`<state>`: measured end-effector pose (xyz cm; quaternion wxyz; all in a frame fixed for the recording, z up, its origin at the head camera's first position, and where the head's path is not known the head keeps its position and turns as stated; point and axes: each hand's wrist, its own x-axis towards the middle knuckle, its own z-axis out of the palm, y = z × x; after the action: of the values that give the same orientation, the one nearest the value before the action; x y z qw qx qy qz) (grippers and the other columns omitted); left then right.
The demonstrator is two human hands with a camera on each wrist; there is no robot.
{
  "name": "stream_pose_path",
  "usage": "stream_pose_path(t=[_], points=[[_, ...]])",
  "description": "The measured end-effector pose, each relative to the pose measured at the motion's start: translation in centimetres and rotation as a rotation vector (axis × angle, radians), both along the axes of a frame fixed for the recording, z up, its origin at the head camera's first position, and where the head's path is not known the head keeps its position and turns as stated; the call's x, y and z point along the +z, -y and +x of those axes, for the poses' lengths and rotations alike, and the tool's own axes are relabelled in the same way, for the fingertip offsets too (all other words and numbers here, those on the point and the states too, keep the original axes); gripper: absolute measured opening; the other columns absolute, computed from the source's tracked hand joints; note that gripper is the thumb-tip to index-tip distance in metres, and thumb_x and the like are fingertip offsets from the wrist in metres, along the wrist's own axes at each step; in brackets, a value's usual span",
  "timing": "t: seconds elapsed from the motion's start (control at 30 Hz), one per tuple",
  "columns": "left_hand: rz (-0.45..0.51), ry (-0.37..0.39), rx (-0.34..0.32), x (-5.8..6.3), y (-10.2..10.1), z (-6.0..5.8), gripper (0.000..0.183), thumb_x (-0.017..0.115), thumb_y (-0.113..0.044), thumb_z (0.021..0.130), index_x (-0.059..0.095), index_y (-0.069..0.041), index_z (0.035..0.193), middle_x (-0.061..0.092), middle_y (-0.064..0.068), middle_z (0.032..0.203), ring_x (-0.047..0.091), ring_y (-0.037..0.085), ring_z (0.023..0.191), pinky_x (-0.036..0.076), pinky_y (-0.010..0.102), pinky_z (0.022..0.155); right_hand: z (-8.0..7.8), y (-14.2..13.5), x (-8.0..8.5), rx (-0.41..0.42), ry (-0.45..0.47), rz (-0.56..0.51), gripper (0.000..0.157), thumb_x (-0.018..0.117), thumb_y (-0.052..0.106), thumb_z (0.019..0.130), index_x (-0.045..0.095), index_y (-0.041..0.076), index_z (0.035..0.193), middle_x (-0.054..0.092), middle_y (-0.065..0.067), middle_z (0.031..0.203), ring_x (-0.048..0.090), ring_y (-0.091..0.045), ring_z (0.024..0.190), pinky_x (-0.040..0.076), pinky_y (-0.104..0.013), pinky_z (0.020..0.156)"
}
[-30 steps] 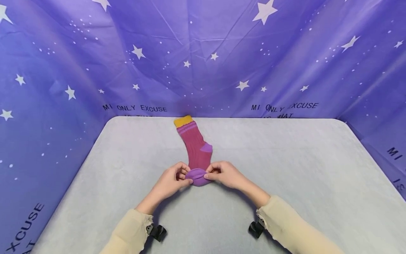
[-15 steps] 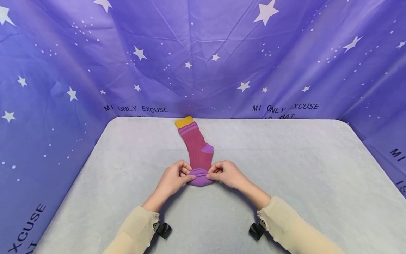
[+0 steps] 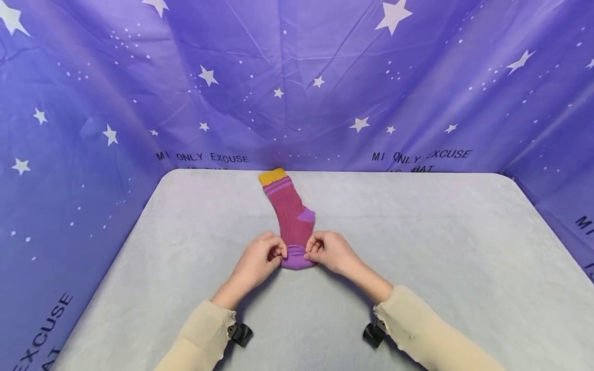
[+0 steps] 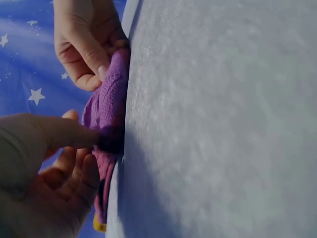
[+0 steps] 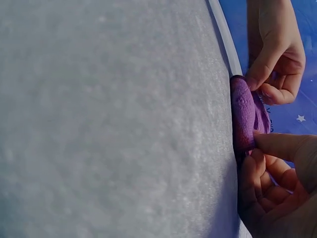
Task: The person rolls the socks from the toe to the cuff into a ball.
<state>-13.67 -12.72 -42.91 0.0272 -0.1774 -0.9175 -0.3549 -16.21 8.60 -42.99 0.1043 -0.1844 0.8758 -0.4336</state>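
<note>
A maroon sock (image 3: pixel 290 211) lies lengthwise on the table, its yellow cuff at the far end and a purple heel on its right. The purple toe (image 3: pixel 298 259) is bunched in folds at the near end. At the toe's left edge, my left hand (image 3: pixel 258 260) pinches the fabric between thumb and fingers. My right hand (image 3: pixel 331 252) pinches the right edge in the same way. In the left wrist view, the left thumb lies over the purple knit (image 4: pixel 113 91). The right wrist view has the right thumb (image 5: pixel 280 145) against the toe. The underside of the sock is hidden.
A pale grey table (image 3: pixel 417 247) with rounded far corners lies under the sock. Purple-blue cloth (image 3: pixel 297 77) with white stars and lettering hangs behind it and at both sides. Black cameras sit at the left wrist (image 3: pixel 241 335) and right wrist (image 3: pixel 374 334).
The purple toe has become narrower and flatter between my hands, with its folds pressed together. The left hand has shifted rightward and regripped at the toe's left edge; the right hand has barely moved.
</note>
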Motion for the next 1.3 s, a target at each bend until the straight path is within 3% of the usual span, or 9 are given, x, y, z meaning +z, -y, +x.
stream_pose_path(t=[0.1,0.23,0.37,0.6,0.8,0.93,1.17,1.3], points=[[-0.049,-0.062,-0.077,0.0,0.2,0.0,0.025,0.07,0.009,0.078,0.069,-0.016,0.08,0.059,-0.004,0.082,0.055,0.01,0.076,0.049,0.021,0.069,0.0,0.1,0.2,0.003,-0.054,0.021,0.011,0.074,0.001,0.08,0.066,0.008,0.078,0.064,-0.001,0.07,0.054,-0.004,0.064,0.047,-0.017,0.06],[-0.044,-0.054,-0.121,-0.1,0.6,-0.1,0.024,0.069,0.008,0.078,0.073,-0.013,0.088,0.066,0.0,0.087,0.062,0.012,0.078,0.053,0.022,0.072,0.1,0.2,0.5,0.023,-0.153,0.072,0.012,0.07,-0.001,0.079,0.068,0.01,0.075,0.064,0.002,0.067,0.052,-0.001,0.062,0.046,-0.016,0.058],[0.023,0.027,-0.142,0.0,1.3,-0.4,0.019,0.071,0.004,0.08,0.074,-0.011,0.092,0.069,0.002,0.089,0.063,0.01,0.079,0.055,0.022,0.073,0.1,0.1,0.6,0.04,-0.201,0.079,0.013,0.07,-0.002,0.078,0.07,0.011,0.074,0.065,0.003,0.067,0.053,0.001,0.061,0.047,-0.015,0.058],[0.18,0.218,-0.154,-0.4,2.4,-1.1,0.016,0.073,0.0,0.084,0.076,-0.005,0.098,0.073,0.009,0.096,0.066,0.007,0.083,0.057,0.019,0.076,0.1,-0.6,0.8,0.082,-0.151,0.022,0.013,0.068,-0.005,0.08,0.075,0.005,0.081,0.074,-0.004,0.075,0.062,-0.002,0.066,0.053,-0.015,0.063],[0.236,0.232,-0.185,-1.0,2.9,-1.2,0.017,0.076,0.0,0.082,0.075,-0.001,0.099,0.074,0.01,0.091,0.065,0.004,0.08,0.057,0.019,0.073,0.4,-1.1,0.6,0.155,-0.162,0.025,0.01,0.08,0.002,0.079,0.076,0.002,0.088,0.073,-0.005,0.078,0.063,-0.002,0.067,0.054,-0.016,0.063],[0.232,0.218,-0.218,-1.3,2.9,-0.9,0.018,0.078,0.001,0.08,0.074,-0.001,0.097,0.071,0.006,0.086,0.062,0.0,0.077,0.057,0.019,0.07,0.9,-1.0,0.4,0.185,-0.198,0.063,0.021,0.085,0.006,0.074,0.073,0.002,0.091,0.071,-0.004,0.079,0.062,0.0,0.068,0.054,-0.015,0.063],[0.146,0.267,-0.194,-0.8,2.4,-1.0,0.02,0.081,-0.002,0.078,0.071,-0.003,0.095,0.069,0.006,0.084,0.058,0.002,0.076,0.054,0.017,0.07,1.3,-0.4,0.4,0.159,-0.204,0.137,0.027,0.088,0.006,0.071,0.069,0.005,0.09,0.065,0.002,0.078,0.058,-0.004,0.069,0.051,-0.015,0.063],[0.052,0.205,-0.174,-0.7,1.9,-0.8,0.022,0.083,-0.002,0.075,0.067,-0.007,0.09,0.063,0.001,0.082,0.055,0.002,0.074,0.05,0.016,0.067,1.4,-0.3,0.0,0.15,-0.239,0.151,0.028,0.087,0.003,0.07,0.067,0.006,0.088,0.063,0.001,0.077,0.056,-0.004,0.068,0.049,-0.015,0.062]])
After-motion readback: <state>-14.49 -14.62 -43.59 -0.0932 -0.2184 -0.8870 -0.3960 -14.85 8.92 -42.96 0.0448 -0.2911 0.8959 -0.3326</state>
